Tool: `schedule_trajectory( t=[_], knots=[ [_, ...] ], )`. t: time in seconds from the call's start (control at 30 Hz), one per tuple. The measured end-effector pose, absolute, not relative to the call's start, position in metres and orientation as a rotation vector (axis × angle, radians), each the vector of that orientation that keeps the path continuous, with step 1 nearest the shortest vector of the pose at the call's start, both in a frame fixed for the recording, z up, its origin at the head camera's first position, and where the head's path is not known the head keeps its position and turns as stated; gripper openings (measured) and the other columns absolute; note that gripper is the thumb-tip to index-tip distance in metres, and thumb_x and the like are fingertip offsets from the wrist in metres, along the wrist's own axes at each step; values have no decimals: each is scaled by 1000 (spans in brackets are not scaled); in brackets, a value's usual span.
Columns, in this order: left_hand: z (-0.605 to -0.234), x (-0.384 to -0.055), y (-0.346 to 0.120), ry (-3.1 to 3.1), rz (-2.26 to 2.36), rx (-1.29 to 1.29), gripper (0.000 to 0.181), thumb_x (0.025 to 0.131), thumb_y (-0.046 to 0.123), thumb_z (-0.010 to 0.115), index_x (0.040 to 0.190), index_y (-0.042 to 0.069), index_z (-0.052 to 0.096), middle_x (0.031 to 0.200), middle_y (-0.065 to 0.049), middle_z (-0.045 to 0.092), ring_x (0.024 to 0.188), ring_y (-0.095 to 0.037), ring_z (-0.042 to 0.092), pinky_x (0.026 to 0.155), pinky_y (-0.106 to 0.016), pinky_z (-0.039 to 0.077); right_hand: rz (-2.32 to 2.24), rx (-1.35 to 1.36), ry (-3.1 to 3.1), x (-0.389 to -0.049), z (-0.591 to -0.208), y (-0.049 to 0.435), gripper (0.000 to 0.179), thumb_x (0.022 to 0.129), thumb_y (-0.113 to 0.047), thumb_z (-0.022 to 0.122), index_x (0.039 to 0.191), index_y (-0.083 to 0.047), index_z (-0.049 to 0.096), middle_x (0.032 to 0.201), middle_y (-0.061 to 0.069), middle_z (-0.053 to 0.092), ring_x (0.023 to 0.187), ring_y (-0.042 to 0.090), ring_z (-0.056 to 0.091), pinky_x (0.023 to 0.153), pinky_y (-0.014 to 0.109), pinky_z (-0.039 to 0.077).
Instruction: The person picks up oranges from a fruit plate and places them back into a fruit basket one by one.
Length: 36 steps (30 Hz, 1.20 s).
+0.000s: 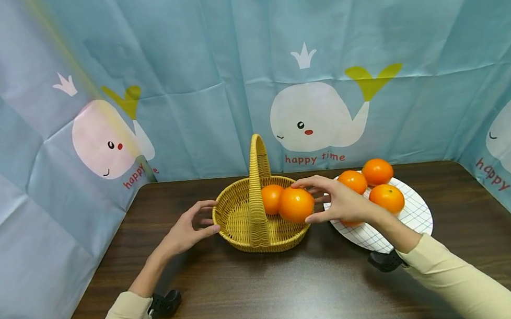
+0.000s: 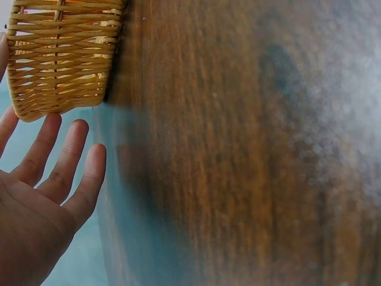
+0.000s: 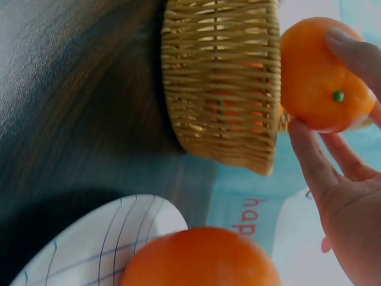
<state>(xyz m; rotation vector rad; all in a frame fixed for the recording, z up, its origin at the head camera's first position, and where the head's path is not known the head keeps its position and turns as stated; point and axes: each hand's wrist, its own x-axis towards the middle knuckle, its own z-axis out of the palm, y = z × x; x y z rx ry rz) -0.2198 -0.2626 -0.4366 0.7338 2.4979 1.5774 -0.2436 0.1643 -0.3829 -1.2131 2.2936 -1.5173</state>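
Observation:
My right hand [image 1: 343, 202] holds an orange [image 1: 296, 205] between thumb and fingers at the right rim of a yellow wicker basket [image 1: 236, 225]. In the right wrist view, the held orange [image 3: 321, 74] shows a small green stem spot and sits right over the basket's rim [image 3: 277, 89]. Another orange [image 1: 271, 198] lies inside the basket, beside the arched handle [image 1: 256, 196]. My left hand [image 1: 188, 229] reaches to the basket's left end, thumb and index fingertips at its rim. The left wrist view shows its fingers [image 2: 65, 161] spread and fairly straight near the woven side [image 2: 65, 65].
A white plate [image 1: 415, 215] with a dark grid pattern stands right of the basket, holding several oranges [image 1: 386, 198], one partly hidden under my right hand. Beneath is a dark wooden table [image 1: 262, 301]. A blue curtain [image 1: 198, 71] with whale prints hangs behind it.

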Motion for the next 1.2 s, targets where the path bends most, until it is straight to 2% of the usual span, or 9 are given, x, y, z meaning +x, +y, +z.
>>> schedule_trajectory(
  t=[0.2, 0.37, 0.53, 0.6, 0.8, 0.93, 1.0, 1.13, 1.2],
  knots=[
    [-437, -220, -262, 2474, 1601, 746, 61, 95, 6, 73, 148, 2, 44, 144, -29, 44, 116, -47, 59, 84, -35, 59, -1502, -1221, 2262, -243, -387, 157, 71, 79, -10, 90, 142, -15, 58, 140, 2, 53, 120, 30, 57, 97, 38, 52],
    [-437, -221, -262, 2472, 1597, 750, 61, 95, 6, 73, 148, 3, 44, 144, -28, 44, 116, -47, 59, 84, -35, 59, -1521, -1212, 2239, -243, -389, 158, 70, 80, -7, 89, 142, -9, 56, 141, 11, 53, 121, 35, 57, 97, 42, 52],
    [-435, -221, -261, 2477, 1593, 747, 61, 95, 6, 73, 148, 2, 44, 144, -28, 44, 116, -47, 59, 84, -35, 59, -1570, -1219, 2254, -244, -384, 164, 58, 83, -1, 84, 135, -6, 61, 133, 13, 59, 116, 38, 61, 93, 47, 55],
    [-435, -221, -261, 2478, 1591, 744, 61, 95, 6, 73, 148, 2, 44, 144, -28, 44, 116, -47, 59, 84, -35, 59, -1590, -1216, 2278, -244, -381, 169, 50, 84, 2, 82, 130, -6, 64, 127, 11, 62, 111, 39, 63, 91, 46, 56],
    [-433, -221, -261, 2496, 1571, 736, 61, 95, 7, 73, 148, 2, 44, 143, -30, 44, 115, -47, 60, 84, -35, 59, -1671, -1150, 2295, -247, -376, 191, 34, 88, 7, 76, 120, -1, 67, 116, 17, 66, 103, 43, 65, 86, 40, 58],
    [-434, -220, -262, 2502, 1568, 721, 59, 95, 7, 73, 147, 3, 45, 143, -29, 45, 114, -46, 61, 85, -35, 58, -1673, -1057, 2353, -244, -372, 210, 31, 90, 3, 76, 120, -2, 68, 116, 14, 68, 104, 37, 67, 86, 37, 58],
    [-434, -220, -262, 2499, 1570, 718, 59, 95, 7, 73, 148, 4, 45, 143, -28, 45, 114, -45, 61, 85, -35, 59, -1662, -1024, 2384, -243, -370, 221, 31, 90, 2, 76, 120, -3, 68, 116, 14, 68, 106, 39, 66, 86, 36, 58],
    [-434, -220, -263, 2486, 1576, 719, 59, 95, 6, 73, 148, 4, 45, 144, -28, 45, 114, -47, 60, 84, -35, 59, -1631, -1002, 2443, -243, -368, 242, 31, 91, 2, 75, 121, 2, 67, 117, 20, 65, 106, 45, 64, 85, 35, 58],
    [-435, -220, -263, 2483, 1576, 721, 60, 95, 6, 73, 148, 4, 45, 144, -28, 45, 114, -47, 60, 84, -36, 59, -1598, -1006, 2496, -243, -368, 253, 32, 91, 3, 74, 122, 4, 66, 117, 23, 64, 105, 44, 65, 84, 33, 58]
  ],
)
